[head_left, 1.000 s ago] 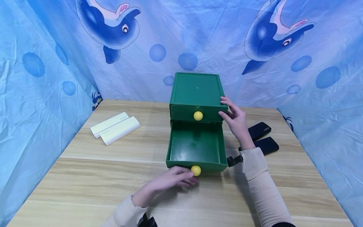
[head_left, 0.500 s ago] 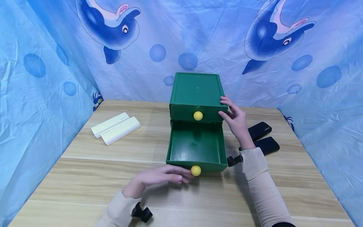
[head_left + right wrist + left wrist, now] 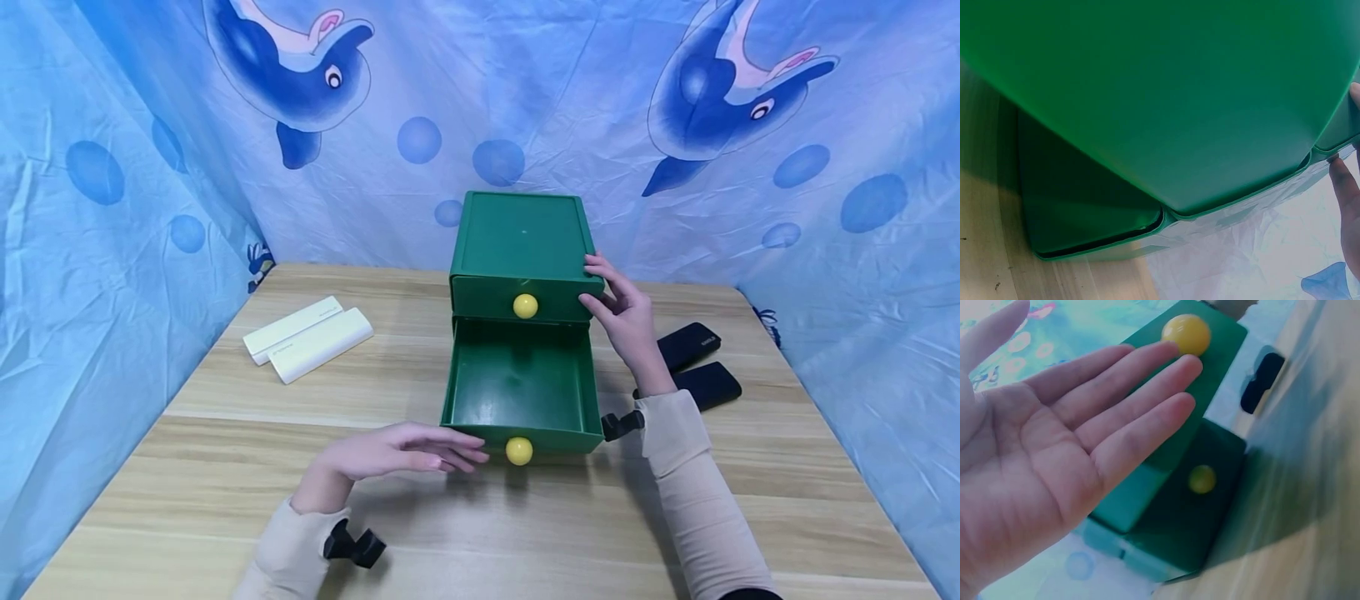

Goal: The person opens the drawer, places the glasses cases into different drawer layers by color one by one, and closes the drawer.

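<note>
A green drawer cabinet (image 3: 522, 237) stands at the middle of the table. Its middle drawer (image 3: 517, 392) is pulled out and bare inside. My left hand (image 3: 397, 450) is beside the front of that drawer, fingers extended towards its yellow knob (image 3: 519, 451); in the left wrist view the palm (image 3: 1029, 450) faces the camera and holds nothing. My right hand (image 3: 630, 321) grips the cabinet's upper right front corner, thumb on the front and fingers at the top edge. The top drawer, with a yellow knob (image 3: 525, 306), is closed. Below, a closed bottom drawer (image 3: 1210, 512) shows in the left wrist view.
Two white power banks (image 3: 321, 344) lie side by side on the left of the table (image 3: 225, 467). Two black ones (image 3: 708, 386) lie on the right, partly behind the right wrist. A blue dolphin-print curtain (image 3: 495, 100) encloses the back and sides.
My left hand has let go of the knob on the pulled-out drawer and moved left, its fingers straightening. The right hand has stayed on the cabinet corner, and the drawer has not moved.
</note>
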{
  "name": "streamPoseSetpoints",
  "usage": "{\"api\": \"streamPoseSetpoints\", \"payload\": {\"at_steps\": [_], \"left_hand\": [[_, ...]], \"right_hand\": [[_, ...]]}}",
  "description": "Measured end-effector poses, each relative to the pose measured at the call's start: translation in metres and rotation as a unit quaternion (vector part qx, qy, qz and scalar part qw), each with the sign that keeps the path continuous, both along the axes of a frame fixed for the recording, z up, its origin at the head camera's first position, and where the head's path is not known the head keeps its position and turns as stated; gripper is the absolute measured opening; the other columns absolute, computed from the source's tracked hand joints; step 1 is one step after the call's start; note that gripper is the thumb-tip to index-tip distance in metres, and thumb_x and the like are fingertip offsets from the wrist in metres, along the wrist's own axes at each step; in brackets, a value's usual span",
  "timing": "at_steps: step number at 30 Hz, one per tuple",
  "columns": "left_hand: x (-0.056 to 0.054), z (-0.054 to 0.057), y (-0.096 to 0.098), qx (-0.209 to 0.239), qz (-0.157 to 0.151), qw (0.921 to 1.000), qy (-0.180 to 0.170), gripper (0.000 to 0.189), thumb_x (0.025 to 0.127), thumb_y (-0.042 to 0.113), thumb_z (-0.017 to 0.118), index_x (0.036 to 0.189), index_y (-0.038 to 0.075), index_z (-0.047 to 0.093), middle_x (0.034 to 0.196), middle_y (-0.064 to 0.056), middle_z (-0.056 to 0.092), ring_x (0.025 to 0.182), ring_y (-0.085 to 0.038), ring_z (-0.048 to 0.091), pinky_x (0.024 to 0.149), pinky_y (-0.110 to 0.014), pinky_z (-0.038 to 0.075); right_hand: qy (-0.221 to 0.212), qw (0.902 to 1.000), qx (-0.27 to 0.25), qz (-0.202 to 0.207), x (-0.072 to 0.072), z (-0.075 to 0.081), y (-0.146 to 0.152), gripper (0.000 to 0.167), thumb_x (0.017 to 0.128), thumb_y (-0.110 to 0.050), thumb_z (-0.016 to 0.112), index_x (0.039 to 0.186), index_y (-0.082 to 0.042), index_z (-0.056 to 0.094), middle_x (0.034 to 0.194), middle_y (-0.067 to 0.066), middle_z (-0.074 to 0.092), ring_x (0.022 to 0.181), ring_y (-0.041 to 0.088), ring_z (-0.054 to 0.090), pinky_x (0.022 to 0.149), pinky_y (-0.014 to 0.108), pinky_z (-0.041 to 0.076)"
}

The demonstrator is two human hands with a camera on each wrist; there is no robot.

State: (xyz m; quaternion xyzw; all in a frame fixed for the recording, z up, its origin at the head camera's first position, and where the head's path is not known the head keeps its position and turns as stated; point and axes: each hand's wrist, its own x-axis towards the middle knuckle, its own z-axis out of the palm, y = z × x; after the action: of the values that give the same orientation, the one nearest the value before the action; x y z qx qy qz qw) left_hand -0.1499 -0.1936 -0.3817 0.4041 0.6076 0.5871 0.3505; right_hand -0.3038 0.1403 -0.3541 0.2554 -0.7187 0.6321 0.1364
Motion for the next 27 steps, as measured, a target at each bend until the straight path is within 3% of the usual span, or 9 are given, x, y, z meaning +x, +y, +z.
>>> {"api": "streamPoseSetpoints", "payload": {"at_steps": [3, 6, 14, 19, 24, 27], "left_hand": [[0.000, 0.004, -0.010, 0.010, -0.008, 0.9998, 0.013, 0.045, 0.104, 0.003, 0.034, 0.147, -0.010, 0.028, 0.148, -0.031, 0.037, 0.135, -0.023, 0.048, 0.112, -0.029, 0.040], [0.000, 0.011, -0.021, 0.014, -0.006, 0.9994, 0.030, 0.045, 0.103, 0.000, 0.033, 0.147, -0.009, 0.029, 0.148, -0.032, 0.036, 0.136, -0.026, 0.047, 0.113, -0.030, 0.039], [0.000, 0.024, -0.046, -0.039, 0.033, 0.9933, 0.104, 0.048, 0.101, -0.003, 0.038, 0.148, -0.005, 0.030, 0.147, -0.028, 0.041, 0.137, -0.021, 0.047, 0.111, -0.027, 0.041], [-0.001, 0.027, -0.059, -0.046, 0.048, 0.9899, 0.125, 0.048, 0.100, -0.005, 0.039, 0.147, -0.004, 0.032, 0.147, -0.025, 0.042, 0.137, -0.019, 0.047, 0.110, -0.026, 0.041], [-0.006, 0.026, -0.067, -0.048, 0.094, 0.9862, 0.128, 0.049, 0.099, -0.005, 0.040, 0.148, -0.005, 0.032, 0.147, -0.028, 0.040, 0.137, -0.020, 0.047, 0.108, -0.025, 0.042], [-0.008, 0.022, -0.072, -0.070, 0.145, 0.9763, 0.144, 0.049, 0.100, -0.002, 0.043, 0.148, -0.003, 0.033, 0.146, -0.027, 0.043, 0.134, -0.018, 0.049, 0.105, -0.022, 0.045]], "right_hand": [[0.000, 1.0000, 0.000, 0.000, 0.000, 0.000, 0.000, 0.040, 0.093, -0.010, 0.063, 0.132, -0.007, 0.057, 0.150, 0.003, 0.046, 0.146, 0.015, 0.031, 0.111, 0.045, 0.039], [0.001, 1.0000, 0.000, -0.001, 0.000, 0.000, -0.001, 0.040, 0.093, -0.011, 0.064, 0.132, -0.007, 0.058, 0.150, 0.002, 0.046, 0.146, 0.015, 0.031, 0.111, 0.045, 0.039], [-0.001, 1.0000, 0.002, -0.004, 0.001, 0.001, -0.001, 0.040, 0.093, -0.012, 0.064, 0.132, -0.007, 0.058, 0.150, 0.003, 0.046, 0.146, 0.015, 0.031, 0.111, 0.044, 0.040], [0.000, 1.0000, 0.003, -0.003, 0.001, 0.001, -0.001, 0.040, 0.093, -0.013, 0.064, 0.133, -0.007, 0.057, 0.150, 0.003, 0.046, 0.146, 0.015, 0.031, 0.111, 0.042, 0.040], [0.002, 1.0000, 0.001, -0.002, 0.000, 0.000, 0.000, 0.040, 0.093, -0.011, 0.064, 0.133, -0.007, 0.057, 0.151, 0.004, 0.045, 0.147, 0.015, 0.030, 0.111, 0.040, 0.040], [0.003, 1.0000, 0.002, -0.001, 0.000, 0.000, 0.000, 0.040, 0.093, -0.010, 0.064, 0.132, -0.006, 0.057, 0.150, 0.004, 0.046, 0.147, 0.015, 0.030, 0.111, 0.040, 0.041]]}}
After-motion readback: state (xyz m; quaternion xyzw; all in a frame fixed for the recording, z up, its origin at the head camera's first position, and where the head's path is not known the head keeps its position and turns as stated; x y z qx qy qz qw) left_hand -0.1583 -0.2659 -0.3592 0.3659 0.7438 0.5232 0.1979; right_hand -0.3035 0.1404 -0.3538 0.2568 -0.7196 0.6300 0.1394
